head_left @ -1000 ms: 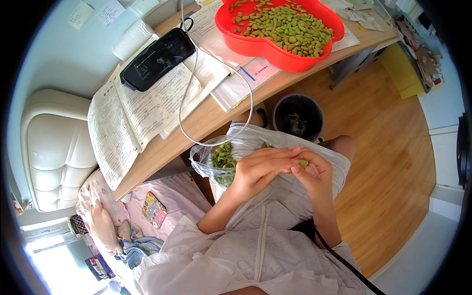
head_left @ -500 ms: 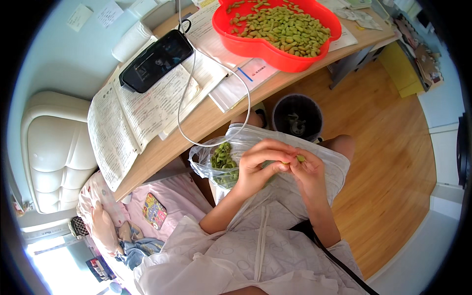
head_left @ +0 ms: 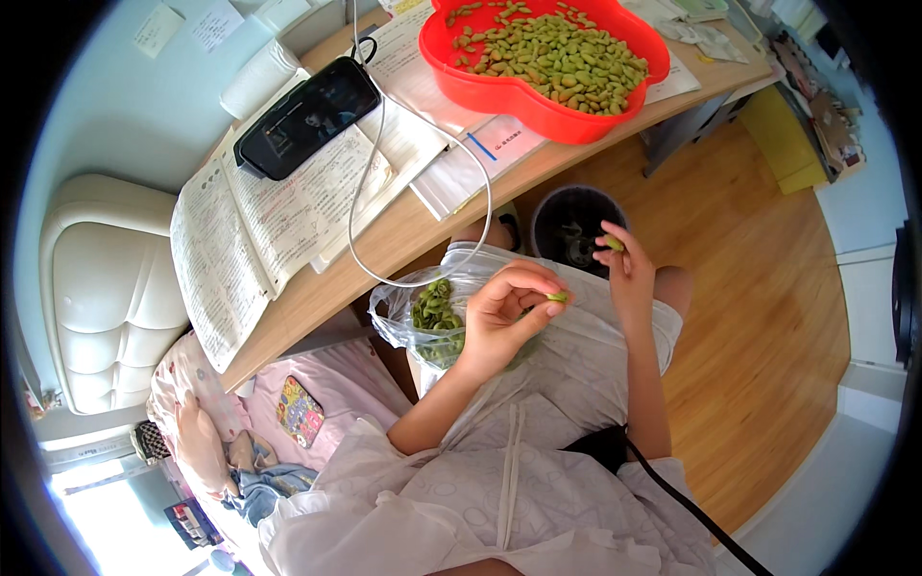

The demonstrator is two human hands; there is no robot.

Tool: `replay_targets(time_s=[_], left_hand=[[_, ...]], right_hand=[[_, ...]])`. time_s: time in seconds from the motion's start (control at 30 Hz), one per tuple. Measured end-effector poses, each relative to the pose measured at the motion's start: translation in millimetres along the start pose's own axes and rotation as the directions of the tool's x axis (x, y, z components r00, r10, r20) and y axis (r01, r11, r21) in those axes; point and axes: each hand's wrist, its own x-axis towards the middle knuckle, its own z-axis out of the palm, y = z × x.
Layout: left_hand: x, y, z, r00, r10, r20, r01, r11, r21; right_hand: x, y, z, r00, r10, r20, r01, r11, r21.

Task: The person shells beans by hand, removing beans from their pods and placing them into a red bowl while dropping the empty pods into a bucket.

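My left hand (head_left: 509, 317) is closed in a pinch on a small green bean-like seed (head_left: 556, 297), above my lap. To the right and farther out, my right hand (head_left: 629, 264) holds a small yellow-green piece (head_left: 613, 243) at its fingertips, over the near right side of a dark bin (head_left: 547, 226). Whether that piece is a whole seed or a shell, I cannot tell. A clear plastic bag (head_left: 392, 312) with green bean-like pieces (head_left: 437, 309) lies left of my left hand. On the desk, a red tray (head_left: 538, 117) holds many yellow-green seeds (head_left: 567, 62).
A wooden desk (head_left: 384, 252) crosses the upper left, bearing a phone (head_left: 307, 117) and open written papers (head_left: 235, 240). A white cable (head_left: 353, 230) loops over its front edge. A bed with a pink cover (head_left: 351, 379) is at the lower left. Wooden floor (head_left: 749, 336) lies right.
My two hands were together over my lap; now they are apart. The right hand has moved away toward the bin with a small piece, while the left has stayed nearly in place.
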Motion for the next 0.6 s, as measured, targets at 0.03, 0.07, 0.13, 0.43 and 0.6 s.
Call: replay_targets(time_s=[0.03,0.07,0.13,0.43,0.6], left_hand=[[0.3,0.4,0.5,1.0,0.001,0.002,-0.001,1.0,-0.004],[0.7,1.2,1.0,1.0,-0.001,0.021,0.0,1.0,0.006],[2.3,1.4,2.5,0.999,0.002,0.044,-0.002,1.0,0.014],[12.9,12.1,-4.8,0.968,0.232,0.092,-0.242,0.778,0.581],[15.4,19.8,-6.0,0.892,0.359,0.275,-0.425,0.46,0.779]], right_hand=[[8.5,4.6,-1.3,1.0,-0.008,-0.018,0.006,0.989,-0.145],[13.6,10.6,-3.3,0.999,-0.019,-0.036,0.008,0.958,-0.287],[19.7,38.1,-8.7,0.977,-0.211,0.013,0.174,0.769,-0.615],[-17.3,-52.4,3.6,0.881,0.086,0.465,-0.174,0.973,0.149],[-42.4,-80.6,12.1,0.897,0.09,0.432,-0.211,0.947,0.242]])
